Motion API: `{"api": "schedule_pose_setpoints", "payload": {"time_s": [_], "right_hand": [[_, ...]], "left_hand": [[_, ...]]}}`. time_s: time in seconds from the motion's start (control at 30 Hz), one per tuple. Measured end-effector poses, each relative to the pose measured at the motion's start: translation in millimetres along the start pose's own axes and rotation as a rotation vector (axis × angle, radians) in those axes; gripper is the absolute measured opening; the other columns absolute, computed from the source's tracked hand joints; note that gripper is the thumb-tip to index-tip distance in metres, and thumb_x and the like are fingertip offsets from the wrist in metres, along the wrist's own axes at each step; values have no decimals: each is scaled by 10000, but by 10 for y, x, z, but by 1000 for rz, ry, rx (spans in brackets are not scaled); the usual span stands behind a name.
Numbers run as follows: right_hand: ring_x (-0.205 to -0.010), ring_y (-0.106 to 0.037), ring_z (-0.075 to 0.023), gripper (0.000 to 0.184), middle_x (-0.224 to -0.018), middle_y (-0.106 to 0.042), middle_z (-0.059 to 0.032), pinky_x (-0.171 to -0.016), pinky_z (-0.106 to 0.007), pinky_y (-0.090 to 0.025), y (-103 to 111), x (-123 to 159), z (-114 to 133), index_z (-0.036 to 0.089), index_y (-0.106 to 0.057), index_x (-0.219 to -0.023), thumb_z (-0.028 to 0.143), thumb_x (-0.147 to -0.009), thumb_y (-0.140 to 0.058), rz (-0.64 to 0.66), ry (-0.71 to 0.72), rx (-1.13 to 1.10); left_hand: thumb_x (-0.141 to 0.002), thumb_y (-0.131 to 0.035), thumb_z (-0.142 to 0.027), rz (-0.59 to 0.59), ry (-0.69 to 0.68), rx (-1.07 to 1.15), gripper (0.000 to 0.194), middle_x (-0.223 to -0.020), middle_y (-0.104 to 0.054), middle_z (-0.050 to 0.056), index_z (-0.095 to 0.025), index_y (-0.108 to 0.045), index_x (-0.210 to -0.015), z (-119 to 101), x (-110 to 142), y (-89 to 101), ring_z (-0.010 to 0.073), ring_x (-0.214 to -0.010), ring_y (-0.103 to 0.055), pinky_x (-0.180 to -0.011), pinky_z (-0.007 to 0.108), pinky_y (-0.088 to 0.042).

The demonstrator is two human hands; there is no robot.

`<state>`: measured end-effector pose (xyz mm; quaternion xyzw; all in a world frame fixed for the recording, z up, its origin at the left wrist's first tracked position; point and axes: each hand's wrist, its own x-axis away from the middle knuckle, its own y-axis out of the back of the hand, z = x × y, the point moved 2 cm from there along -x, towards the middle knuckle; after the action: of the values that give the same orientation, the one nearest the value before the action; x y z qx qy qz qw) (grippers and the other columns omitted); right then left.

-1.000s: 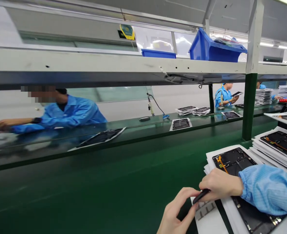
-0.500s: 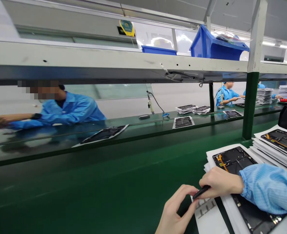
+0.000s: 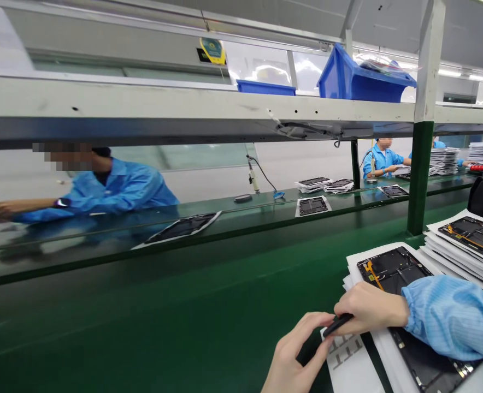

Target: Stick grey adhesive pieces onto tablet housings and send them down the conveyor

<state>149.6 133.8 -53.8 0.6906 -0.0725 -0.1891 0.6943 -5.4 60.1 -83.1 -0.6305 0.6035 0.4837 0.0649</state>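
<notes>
My right hand (image 3: 366, 308) is closed around a slim black hand tool (image 3: 338, 324), whose exact kind I cannot tell. Thumb and forefinger of my left hand (image 3: 301, 352) come together at the tool's lower end; whatever sits between those fingertips is too small to make out. Under both hands lies a white sheet with grey T-shaped pieces (image 3: 350, 363). My right forearm crosses a black tablet housing (image 3: 397, 267) with an orange flex cable, lying on a stack of white sheets and partly hidden by the sleeve.
Another stack of housings and white sheets (image 3: 466, 262) stands at the right, near a green post (image 3: 420, 180). Beyond the green bench, a conveyor belt (image 3: 258, 213) carries housings on sheets. A co-worker in blue (image 3: 130, 183) leans in at the left. Blue bins (image 3: 360, 79) stand on the overhead shelf.
The housings on the conveyor have shifted slightly to the right. The co-worker at the left has moved their arms a little. My hands and the black tool have stayed almost still.
</notes>
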Motion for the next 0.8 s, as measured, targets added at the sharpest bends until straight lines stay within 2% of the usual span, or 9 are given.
{"api": "schedule_pose_setpoints", "payload": {"time_s": [0.43, 0.8], "right_hand": [[-591, -613, -139, 373, -651, -684, -39, -482, -237, -277, 1, -4, -1, 132, -643, -707, 449, -900, -612, 0, -2, -16], [-612, -624, -148, 342, -673, -695, -54, -483, -241, -274, 16, -1, 3, 123, -663, -733, 416, -903, -619, 4, -7, -16]], "left_hand": [[-851, -569, -267, 35, 65, -32, 126, -850, -706, 38, -217, -672, -905, 5, -28, 10, 176, -762, -688, -701, 226, -572], [-844, -589, -235, 39, 60, -4, 165, -911, -723, 36, -227, -685, -978, 44, -9, -6, 177, -811, -702, -752, 227, -576]]}}
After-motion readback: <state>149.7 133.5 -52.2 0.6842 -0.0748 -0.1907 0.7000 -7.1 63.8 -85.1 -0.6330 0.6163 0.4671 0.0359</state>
